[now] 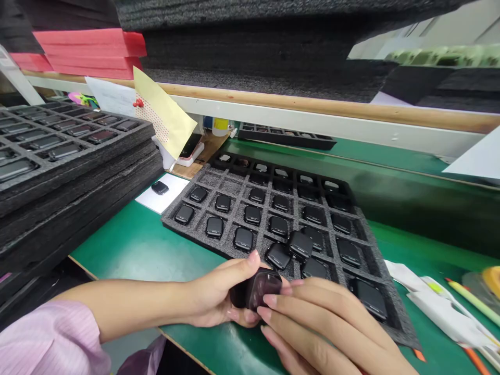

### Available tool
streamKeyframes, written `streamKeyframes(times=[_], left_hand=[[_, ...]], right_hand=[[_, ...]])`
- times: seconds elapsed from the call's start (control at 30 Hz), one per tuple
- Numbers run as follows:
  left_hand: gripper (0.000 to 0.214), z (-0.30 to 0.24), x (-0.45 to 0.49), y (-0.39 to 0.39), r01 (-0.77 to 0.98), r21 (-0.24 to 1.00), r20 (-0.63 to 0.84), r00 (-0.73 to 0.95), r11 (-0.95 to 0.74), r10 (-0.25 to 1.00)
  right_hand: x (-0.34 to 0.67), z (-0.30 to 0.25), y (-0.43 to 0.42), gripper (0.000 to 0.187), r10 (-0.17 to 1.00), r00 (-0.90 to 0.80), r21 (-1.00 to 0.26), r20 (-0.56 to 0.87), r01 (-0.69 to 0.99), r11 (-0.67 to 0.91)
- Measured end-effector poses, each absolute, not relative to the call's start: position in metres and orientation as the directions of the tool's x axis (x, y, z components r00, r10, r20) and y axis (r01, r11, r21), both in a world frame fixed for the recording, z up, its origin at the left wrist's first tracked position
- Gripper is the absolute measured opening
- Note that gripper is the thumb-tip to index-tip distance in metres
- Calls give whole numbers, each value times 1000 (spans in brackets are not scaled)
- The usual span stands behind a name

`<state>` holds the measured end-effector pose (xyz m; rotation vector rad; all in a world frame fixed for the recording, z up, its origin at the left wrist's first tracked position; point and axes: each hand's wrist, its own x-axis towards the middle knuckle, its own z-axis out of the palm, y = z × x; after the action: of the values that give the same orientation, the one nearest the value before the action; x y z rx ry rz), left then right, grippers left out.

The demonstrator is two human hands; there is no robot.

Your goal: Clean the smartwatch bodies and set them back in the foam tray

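Observation:
Both my hands hold a small black watch body (260, 289) just above the green table's front edge. My left hand (219, 297) wraps round it from the left, thumb on top. My right hand (316, 325) pinches its right side with the fingertips. Right behind it lies a black foam tray (375, 250) with rows of pockets, most holding a black watch body. One watch body (300, 244) lies loose and tilted on top of the tray's front rows.
A tall stack of black foam trays (58, 172) stands at the left. A single watch body (160, 188) rests on white paper. Yellow paper (166, 112) hangs from the shelf edge. Pens and white packets (445, 307) lie at the right. Another tray (285, 136) sits at the back.

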<state>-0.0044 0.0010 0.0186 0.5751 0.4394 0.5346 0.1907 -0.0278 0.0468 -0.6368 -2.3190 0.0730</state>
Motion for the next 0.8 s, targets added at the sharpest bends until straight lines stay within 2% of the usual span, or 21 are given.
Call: streamKeyframes(times=[0.13,0.27,0.4,0.5,0.67,0.73,0.8], left_hand=[[60,17,-2,-2,-337,727,-181,747,599,640],[58,17,-2,-3,-311,772,-202,706,554,678],[59,20,-2,-1,-341,684,-258,714,645,651],[62,22,-2,1,-332,647,-263,748,687,609],[64,22,-2,2,-331,652,-262,746,682,613],[64,20,-2,1,-327,654,-267,744,682,613],[57,18,-1,0,-328,672,-269,727,664,632]], right_hand=[[182,38,-24,50,620,-500,-356,605,526,772],[176,36,-24,36,688,-456,-471,565,506,723],[180,37,-21,43,713,-416,-531,564,477,700],[179,38,-19,44,708,-428,-527,561,475,705],[178,43,-17,48,657,-492,-473,571,457,753],[186,45,-11,46,639,-499,-404,586,504,763],[198,45,0,40,667,-426,-335,611,625,705]])
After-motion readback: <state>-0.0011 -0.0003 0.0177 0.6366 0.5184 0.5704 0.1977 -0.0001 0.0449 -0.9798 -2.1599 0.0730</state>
